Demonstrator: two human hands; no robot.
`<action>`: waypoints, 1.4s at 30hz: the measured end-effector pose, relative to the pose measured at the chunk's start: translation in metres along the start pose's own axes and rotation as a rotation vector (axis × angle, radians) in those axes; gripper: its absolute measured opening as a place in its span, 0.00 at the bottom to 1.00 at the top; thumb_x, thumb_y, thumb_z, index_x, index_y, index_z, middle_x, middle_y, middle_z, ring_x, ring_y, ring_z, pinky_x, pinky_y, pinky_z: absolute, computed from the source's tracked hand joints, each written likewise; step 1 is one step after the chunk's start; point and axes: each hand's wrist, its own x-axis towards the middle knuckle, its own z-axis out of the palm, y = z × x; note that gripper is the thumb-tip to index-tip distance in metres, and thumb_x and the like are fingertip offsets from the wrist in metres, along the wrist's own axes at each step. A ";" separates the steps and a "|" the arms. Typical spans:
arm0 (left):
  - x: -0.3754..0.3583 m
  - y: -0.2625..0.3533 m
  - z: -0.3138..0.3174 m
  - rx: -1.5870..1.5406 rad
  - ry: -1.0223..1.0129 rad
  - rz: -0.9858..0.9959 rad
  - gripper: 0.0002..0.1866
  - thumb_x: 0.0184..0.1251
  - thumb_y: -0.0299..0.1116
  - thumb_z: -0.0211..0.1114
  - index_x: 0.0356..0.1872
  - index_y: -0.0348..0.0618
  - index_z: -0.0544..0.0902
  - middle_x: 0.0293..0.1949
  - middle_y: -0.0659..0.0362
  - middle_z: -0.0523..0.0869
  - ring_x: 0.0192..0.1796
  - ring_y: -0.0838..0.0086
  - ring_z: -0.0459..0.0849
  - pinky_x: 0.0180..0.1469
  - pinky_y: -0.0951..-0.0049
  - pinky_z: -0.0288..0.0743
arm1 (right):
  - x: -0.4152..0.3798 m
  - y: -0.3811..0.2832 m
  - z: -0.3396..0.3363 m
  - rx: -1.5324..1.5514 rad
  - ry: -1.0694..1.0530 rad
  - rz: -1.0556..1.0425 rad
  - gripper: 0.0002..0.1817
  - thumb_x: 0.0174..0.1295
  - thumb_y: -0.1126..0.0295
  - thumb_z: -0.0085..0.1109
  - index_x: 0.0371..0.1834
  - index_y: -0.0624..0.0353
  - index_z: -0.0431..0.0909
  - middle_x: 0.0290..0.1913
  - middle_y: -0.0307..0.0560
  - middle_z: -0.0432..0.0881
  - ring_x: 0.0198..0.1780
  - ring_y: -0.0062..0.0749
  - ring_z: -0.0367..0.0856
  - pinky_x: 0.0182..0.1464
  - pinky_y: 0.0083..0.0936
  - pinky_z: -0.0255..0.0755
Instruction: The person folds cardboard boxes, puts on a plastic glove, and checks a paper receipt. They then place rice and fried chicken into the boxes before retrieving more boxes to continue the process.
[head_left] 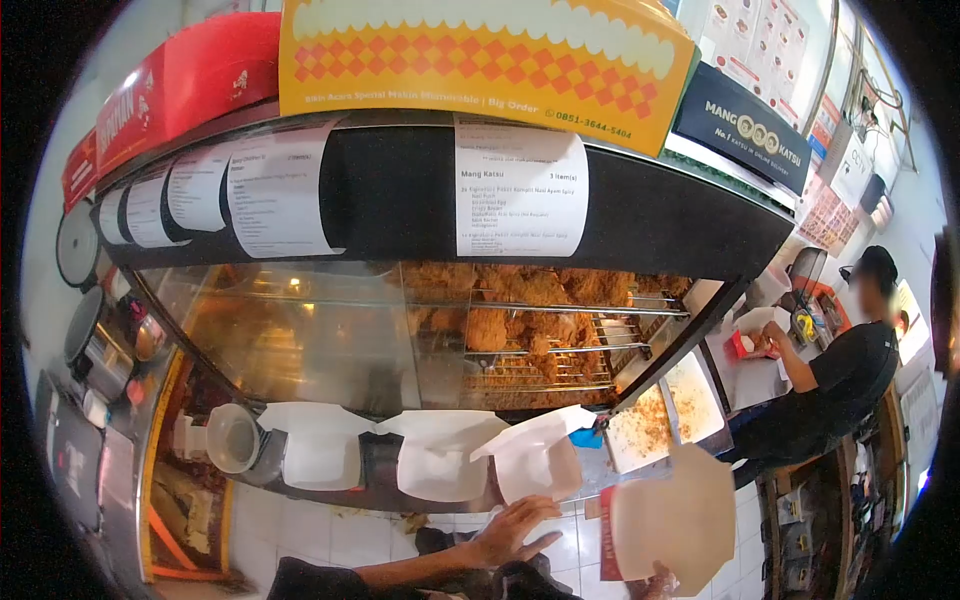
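Observation:
Three white-lined takeaway boxes stand open in a row on the counter ledge: one on the left [322,455], one in the middle [442,465] and one on the right [535,465]. Just below the right box is my left hand [515,530], fingers apart and holding nothing. At the lower right, my right hand [655,582] grips the lower edge of another open box [670,525], red on its outer side. Most of that hand is hidden by the box. Fried chicken pieces [530,325] lie on wire racks in the display case behind the row.
Stacked clear plastic tubs [232,438] stand left of the boxes. A crumb-covered tray [655,425] sits at the right end. Paper order slips [522,190] hang on the case's black front. A person in black [855,370] works at a side counter, hands at a red box.

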 end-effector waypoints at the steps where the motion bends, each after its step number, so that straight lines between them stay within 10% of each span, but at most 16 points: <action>1: -0.005 -0.006 0.005 0.071 -0.052 0.078 0.18 0.71 0.38 0.71 0.57 0.43 0.83 0.58 0.53 0.85 0.68 0.55 0.80 0.74 0.49 0.69 | -0.010 -0.016 0.012 0.031 0.013 -0.005 0.30 0.66 0.59 0.66 0.66 0.62 0.70 0.62 0.59 0.75 0.57 0.52 0.83 0.54 0.47 0.87; 10: -0.056 -0.093 0.043 0.558 -0.627 0.039 0.21 0.69 0.32 0.62 0.63 0.46 0.80 0.58 0.58 0.82 0.65 0.63 0.81 0.81 0.40 0.53 | 0.125 0.041 -0.025 -0.382 -0.079 -0.286 0.35 0.65 0.56 0.69 0.71 0.54 0.66 0.65 0.52 0.68 0.58 0.52 0.79 0.61 0.51 0.80; 24: -0.058 -0.110 -0.010 0.708 -0.367 0.034 0.11 0.70 0.29 0.60 0.51 0.44 0.81 0.45 0.57 0.80 0.55 0.61 0.85 0.74 0.48 0.69 | 0.267 0.056 0.043 -0.748 -0.329 -0.777 0.15 0.67 0.64 0.69 0.54 0.58 0.86 0.48 0.51 0.88 0.48 0.42 0.86 0.50 0.40 0.77; 36: -0.070 -0.100 -0.003 0.685 -0.307 -0.071 0.12 0.67 0.26 0.61 0.50 0.40 0.81 0.48 0.53 0.81 0.58 0.58 0.83 0.73 0.48 0.70 | 0.238 0.023 0.110 -0.816 -0.286 -0.260 0.25 0.64 0.56 0.70 0.55 0.67 0.85 0.53 0.55 0.88 0.53 0.44 0.85 0.57 0.41 0.76; 42: -0.072 -0.098 0.000 0.675 -0.272 -0.068 0.11 0.67 0.27 0.61 0.49 0.39 0.81 0.47 0.53 0.81 0.58 0.59 0.82 0.75 0.49 0.69 | 0.240 0.036 0.127 -0.905 -0.224 -0.570 0.31 0.64 0.58 0.70 0.66 0.65 0.78 0.56 0.54 0.85 0.54 0.38 0.84 0.56 0.34 0.77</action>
